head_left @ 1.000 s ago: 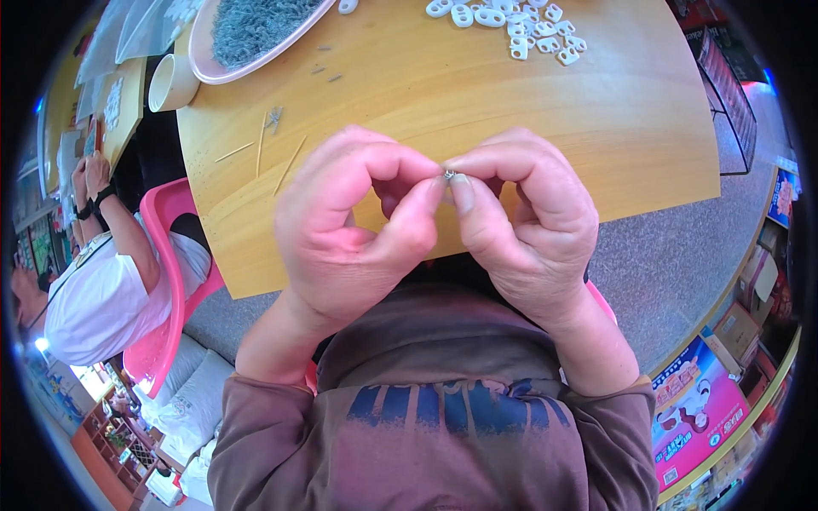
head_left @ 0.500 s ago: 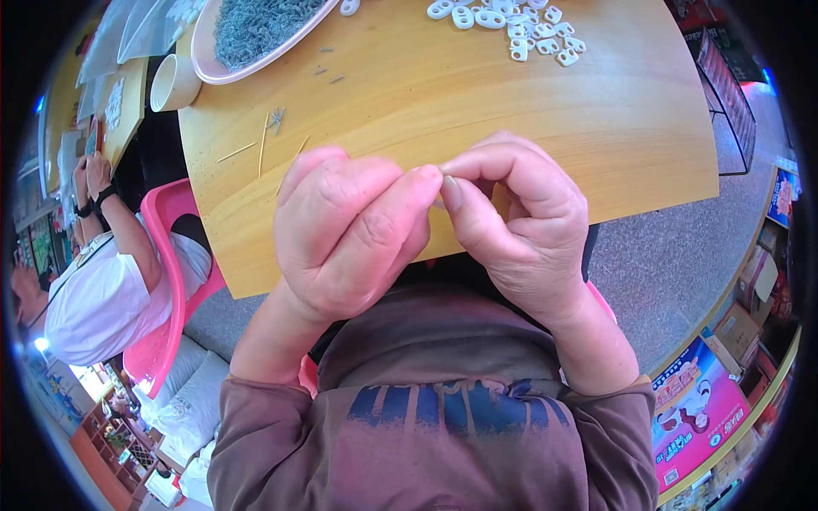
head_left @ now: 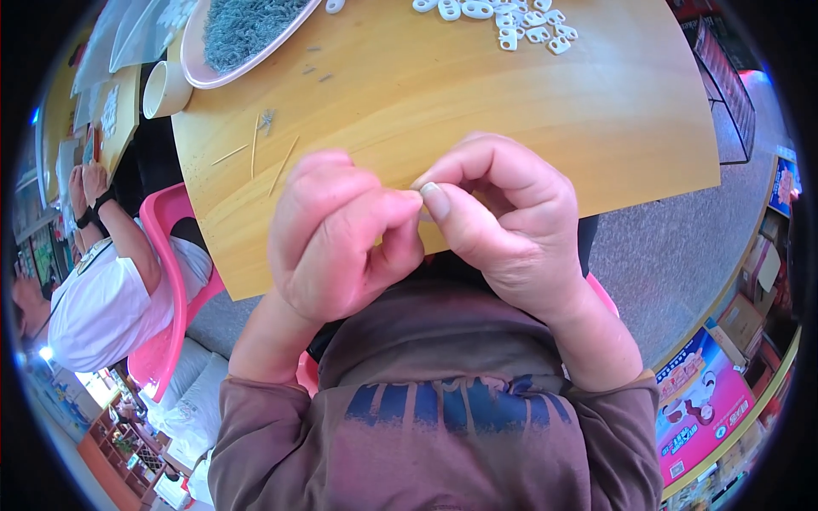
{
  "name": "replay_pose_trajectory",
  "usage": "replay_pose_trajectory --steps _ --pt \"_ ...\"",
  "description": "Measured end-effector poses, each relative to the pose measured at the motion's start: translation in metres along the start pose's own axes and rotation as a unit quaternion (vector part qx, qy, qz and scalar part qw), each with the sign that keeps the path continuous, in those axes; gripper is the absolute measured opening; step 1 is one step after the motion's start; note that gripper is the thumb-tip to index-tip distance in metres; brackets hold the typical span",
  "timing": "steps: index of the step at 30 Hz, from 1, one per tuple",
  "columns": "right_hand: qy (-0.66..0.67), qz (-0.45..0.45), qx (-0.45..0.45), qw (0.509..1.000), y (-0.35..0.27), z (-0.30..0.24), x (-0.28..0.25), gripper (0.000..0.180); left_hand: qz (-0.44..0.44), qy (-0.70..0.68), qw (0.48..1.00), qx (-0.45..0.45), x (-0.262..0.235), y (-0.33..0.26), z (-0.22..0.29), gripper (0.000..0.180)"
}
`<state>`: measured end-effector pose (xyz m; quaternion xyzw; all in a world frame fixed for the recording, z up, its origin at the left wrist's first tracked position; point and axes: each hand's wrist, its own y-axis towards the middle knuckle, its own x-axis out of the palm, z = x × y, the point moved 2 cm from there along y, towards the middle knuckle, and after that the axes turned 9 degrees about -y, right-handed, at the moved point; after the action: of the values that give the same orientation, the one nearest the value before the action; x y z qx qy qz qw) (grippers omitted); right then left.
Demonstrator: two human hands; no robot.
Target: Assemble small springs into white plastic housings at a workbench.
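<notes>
Above the near edge of the wooden table (head_left: 409, 111), my left hand (head_left: 341, 234) and my right hand (head_left: 515, 221) meet at the fingertips. Both are closed in a pinch. A small pale bit shows between them, mostly covered by the fingers, and I cannot make out what it is. Beyond my left hand lie thin wooden sticks (head_left: 284, 166) and a little cluster of grey springs (head_left: 267, 122). White plastic pieces with two holes (head_left: 509, 38) are heaped at the far side. A pink bowl (head_left: 189, 55) full of small grey springs (head_left: 247, 34) stands at the far left.
An off-white cup (head_left: 166, 91) is beside the bowl at the table's left edge. On the left, another person (head_left: 111, 289) in a white shirt sits on a pink chair (head_left: 175, 315) at another table. A dark wire rack (head_left: 724, 94) and shelves with boxes (head_left: 750, 319) are on the right.
Both hands have shifted slightly left, still meeting at the fingertips. My left hand's fingers have curled a little differently. The view has also shifted slightly over the table.
</notes>
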<state>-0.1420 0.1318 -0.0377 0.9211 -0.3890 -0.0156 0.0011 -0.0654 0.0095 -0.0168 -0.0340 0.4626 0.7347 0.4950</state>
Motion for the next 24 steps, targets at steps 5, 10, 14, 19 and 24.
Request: replay_pose_trajectory --steps 5,10,14,19,24 --pt "0.113 -0.058 0.123 0.984 -0.001 0.0 0.0 0.005 -0.022 -0.105 0.985 -0.138 -0.002 -0.002 -0.007 0.012" --pt "0.169 -0.032 0.033 0.985 -0.002 0.0 0.001 0.014 0.054 -0.455 0.757 -0.466 0.004 -0.006 -0.004 0.01" --pt "0.003 -0.035 -0.145 0.989 0.002 -0.004 -0.001 0.022 0.073 -0.529 0.671 -0.514 0.006 -0.007 -0.003 0.012" --pt "-0.082 0.017 -0.183 0.98 0.002 -0.003 -0.003 0.021 0.056 -0.575 0.602 -0.551 0.007 -0.006 -0.003 0.018" --pt "-0.096 0.024 -0.246 0.964 0.003 -0.001 -0.006 0.019 0.058 -0.607 0.553 -0.568 0.01 -0.006 0.001 0.015"
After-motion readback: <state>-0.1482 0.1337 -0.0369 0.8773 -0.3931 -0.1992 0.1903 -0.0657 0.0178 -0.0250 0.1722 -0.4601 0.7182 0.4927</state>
